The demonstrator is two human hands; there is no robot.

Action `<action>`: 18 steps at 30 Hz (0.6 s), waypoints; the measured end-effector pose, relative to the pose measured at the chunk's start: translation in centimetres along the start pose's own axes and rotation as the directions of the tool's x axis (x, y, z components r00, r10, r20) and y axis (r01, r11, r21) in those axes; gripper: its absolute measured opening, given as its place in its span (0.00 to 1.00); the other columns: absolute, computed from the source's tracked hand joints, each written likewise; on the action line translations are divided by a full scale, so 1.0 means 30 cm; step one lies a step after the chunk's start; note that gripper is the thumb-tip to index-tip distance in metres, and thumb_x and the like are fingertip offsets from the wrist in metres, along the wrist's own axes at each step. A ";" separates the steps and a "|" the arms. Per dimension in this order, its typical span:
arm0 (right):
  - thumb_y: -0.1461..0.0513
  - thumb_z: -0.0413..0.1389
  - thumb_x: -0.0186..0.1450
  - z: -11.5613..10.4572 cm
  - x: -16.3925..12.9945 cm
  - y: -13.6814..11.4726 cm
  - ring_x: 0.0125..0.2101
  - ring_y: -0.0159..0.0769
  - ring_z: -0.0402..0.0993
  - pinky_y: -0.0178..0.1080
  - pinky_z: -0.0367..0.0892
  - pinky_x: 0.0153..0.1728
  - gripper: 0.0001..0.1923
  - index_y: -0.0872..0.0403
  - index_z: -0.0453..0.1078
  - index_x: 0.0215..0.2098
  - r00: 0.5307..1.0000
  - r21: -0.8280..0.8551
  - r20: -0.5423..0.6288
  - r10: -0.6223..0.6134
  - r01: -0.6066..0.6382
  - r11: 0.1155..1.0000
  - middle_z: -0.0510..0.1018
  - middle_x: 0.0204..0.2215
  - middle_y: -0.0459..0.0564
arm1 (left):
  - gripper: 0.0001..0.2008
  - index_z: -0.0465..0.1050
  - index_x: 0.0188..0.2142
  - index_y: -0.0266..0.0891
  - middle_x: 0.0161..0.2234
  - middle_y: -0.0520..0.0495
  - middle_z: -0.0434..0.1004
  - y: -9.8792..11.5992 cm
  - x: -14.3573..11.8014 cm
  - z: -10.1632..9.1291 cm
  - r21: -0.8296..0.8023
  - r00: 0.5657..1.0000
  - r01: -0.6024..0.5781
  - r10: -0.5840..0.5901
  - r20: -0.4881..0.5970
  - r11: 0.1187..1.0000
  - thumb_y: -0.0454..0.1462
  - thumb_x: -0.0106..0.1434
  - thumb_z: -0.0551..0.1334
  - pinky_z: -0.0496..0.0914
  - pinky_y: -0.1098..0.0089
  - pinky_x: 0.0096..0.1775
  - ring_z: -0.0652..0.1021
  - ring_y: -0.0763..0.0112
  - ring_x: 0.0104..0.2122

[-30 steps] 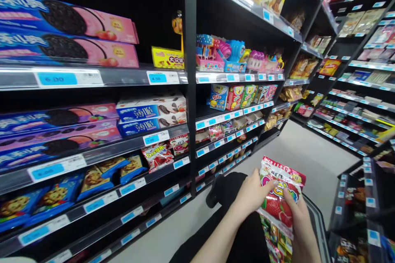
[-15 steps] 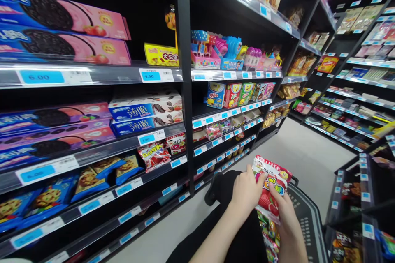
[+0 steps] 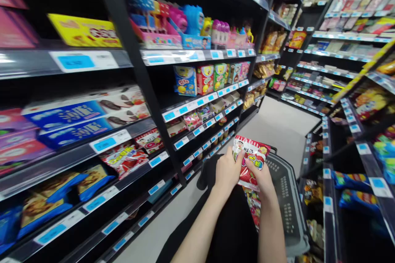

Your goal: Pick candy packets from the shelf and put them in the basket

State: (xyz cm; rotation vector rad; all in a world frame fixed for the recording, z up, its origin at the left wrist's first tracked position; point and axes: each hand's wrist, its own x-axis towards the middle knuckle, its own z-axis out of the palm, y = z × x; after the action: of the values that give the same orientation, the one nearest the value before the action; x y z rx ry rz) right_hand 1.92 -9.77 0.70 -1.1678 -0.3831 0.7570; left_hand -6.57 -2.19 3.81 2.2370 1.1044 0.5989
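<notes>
A red and white candy bag (image 3: 249, 157) with strawberries printed on it is held upright in front of my knees. My left hand (image 3: 226, 170) grips its left side, thumb across the front. On the other side my right hand (image 3: 261, 178) pinches it, with the thumb on the printed face. Below the bag, more colourful candy packets (image 3: 254, 209) show between my leg and right forearm. A dark grey shopping basket (image 3: 285, 209) stands just right of my right hand, partly covered by my arm.
On my left, a black shelf unit (image 3: 135, 49) carries boxed biscuits (image 3: 74, 115), candy packs (image 3: 125, 158) and boxed sweets (image 3: 185, 80). Low shelves with snack bags (image 3: 352, 181) run along the right. Pale floor (image 3: 271, 119) leads to stocked shelves at the far end.
My view has turned right and moved a little, so the left shelves slide leftward and more of the right shelves shows. Both hands keep hold of the candy bag.
</notes>
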 end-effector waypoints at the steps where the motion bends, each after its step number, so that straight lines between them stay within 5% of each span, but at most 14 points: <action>1: 0.55 0.68 0.50 -0.032 0.010 -0.001 0.41 0.50 0.77 0.50 0.71 0.44 0.31 0.58 0.70 0.49 1.000 -0.001 -0.013 0.004 -0.004 1.000 0.80 0.41 0.55 | 0.21 0.68 0.44 0.39 0.34 0.39 0.80 -0.003 0.003 0.017 -0.004 0.999 -0.031 0.032 0.038 0.999 0.50 0.68 0.44 0.68 0.67 0.36 0.80 0.56 0.36; 4: 0.55 0.69 0.49 -0.189 0.050 0.012 0.37 0.47 0.78 0.48 0.72 0.41 0.27 0.58 0.72 0.44 0.996 -0.020 -0.082 0.033 -0.035 0.999 0.81 0.38 0.54 | 0.21 0.68 0.48 0.40 0.41 0.40 0.80 -0.024 0.004 0.090 0.021 0.987 -0.104 0.100 0.129 0.994 0.49 0.66 0.49 0.68 0.65 0.44 0.77 0.56 0.45; 7: 0.56 0.68 0.51 -0.418 0.093 0.061 0.32 0.42 0.79 0.45 0.73 0.38 0.22 0.58 0.72 0.41 0.975 -0.069 -0.203 0.085 -0.101 0.992 0.81 0.33 0.51 | 0.21 0.70 0.50 0.34 0.57 0.30 0.66 -0.068 -0.003 0.175 0.139 0.991 -0.081 0.064 0.121 0.987 0.44 0.61 0.59 0.52 0.46 0.57 0.58 0.42 0.61; 9: 0.60 0.64 0.59 -0.576 0.108 0.119 0.28 0.36 0.78 0.43 0.73 0.36 0.12 0.58 0.71 0.38 0.943 -0.121 -0.305 0.131 -0.175 0.977 0.80 0.30 0.47 | 0.21 0.71 0.49 0.31 0.63 0.27 0.55 -0.100 -0.004 0.221 0.207 0.995 -0.045 0.024 0.101 0.977 0.40 0.58 0.61 0.40 0.37 0.57 0.48 0.35 0.63; 12: 0.63 0.59 0.64 -0.760 0.099 0.240 0.28 0.31 0.75 0.39 0.72 0.34 0.05 0.59 0.70 0.35 0.885 -0.222 -0.424 0.191 -0.306 0.926 0.77 0.29 0.44 | 0.20 0.72 0.49 0.32 0.64 0.28 0.52 -0.132 0.007 0.267 0.296 0.995 -0.046 0.020 0.093 0.954 0.40 0.60 0.58 0.41 0.34 0.56 0.48 0.34 0.63; 15: 0.64 0.58 0.64 -0.843 0.062 0.384 0.28 0.30 0.74 0.37 0.72 0.32 0.05 0.59 0.70 0.32 0.840 -0.330 -0.492 0.228 -0.422 0.845 0.75 0.29 0.44 | 0.21 0.72 0.50 0.34 0.63 0.30 0.55 -0.138 0.020 0.294 0.427 0.995 -0.085 0.052 0.089 0.900 0.43 0.61 0.57 0.46 0.35 0.56 0.51 0.35 0.63; 18: 0.62 0.58 0.65 -0.846 0.027 0.521 0.31 0.32 0.74 0.39 0.72 0.34 0.06 0.59 0.70 0.35 0.825 -0.430 -0.515 0.233 -0.484 0.762 0.76 0.33 0.46 | 0.21 0.72 0.50 0.36 0.63 0.30 0.56 -0.135 0.028 0.314 0.494 0.993 -0.109 0.074 0.090 0.862 0.44 0.61 0.56 0.49 0.35 0.55 0.53 0.35 0.62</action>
State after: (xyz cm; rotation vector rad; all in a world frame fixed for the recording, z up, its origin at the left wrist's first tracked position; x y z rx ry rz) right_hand 13.38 -23.53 -23.16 -1.9589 0.0310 0.7133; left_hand -2.66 -2.22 -5.71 2.7418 1.2292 0.2852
